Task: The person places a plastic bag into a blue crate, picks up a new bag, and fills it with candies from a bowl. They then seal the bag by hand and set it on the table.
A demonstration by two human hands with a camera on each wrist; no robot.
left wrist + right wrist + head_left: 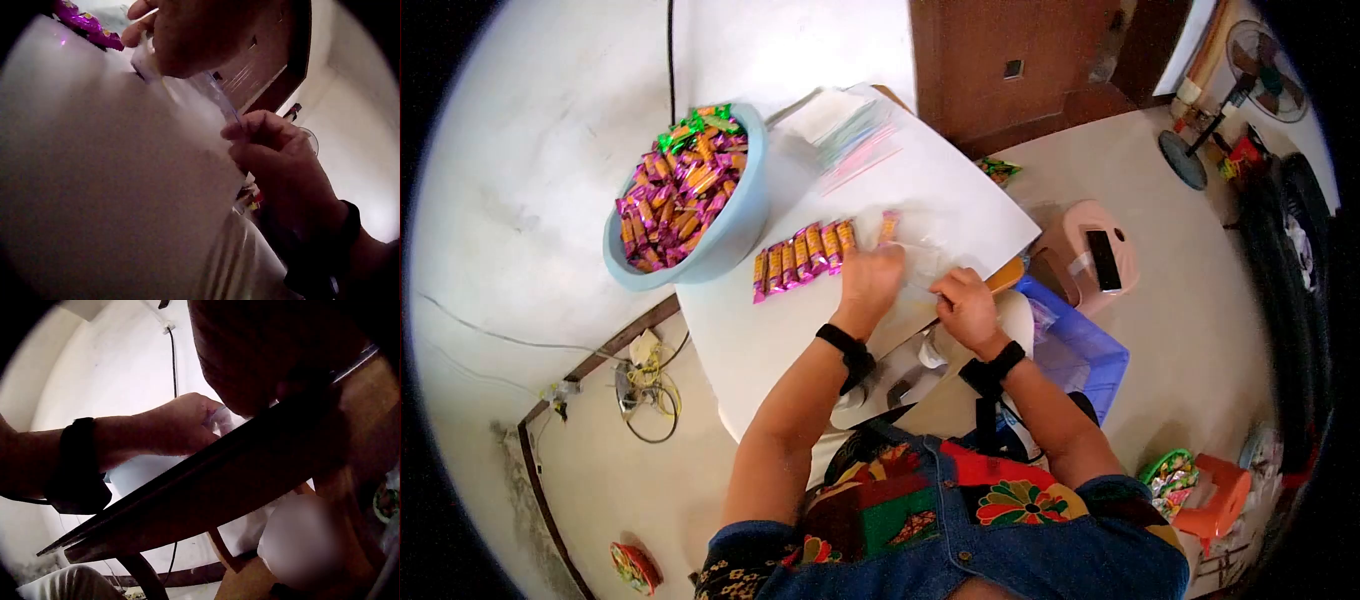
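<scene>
Between the two hands a clear plastic bag [924, 262] stretches over the white table [740, 345]. The left hand [872, 285] grips its left part; in the right wrist view, plastic shows at the left hand's [169, 430] fingertips. The right hand [970, 312] pinches the bag's other edge near the table's edge, thumb against finger in the left wrist view [287, 164]. One purple-and-orange packet [889, 226] lies just beyond the left hand; whether it is inside the bag I cannot tell. A row of similar packets [800, 258] lies left of that hand.
A blue basin [750, 200] full of purple and green packets stands at the table's back left. Flat plastic bags [855, 140] lie at the back. Right of the table are a blue crate [1105, 360] and a pink stool [1090, 225] with a phone [1103, 260].
</scene>
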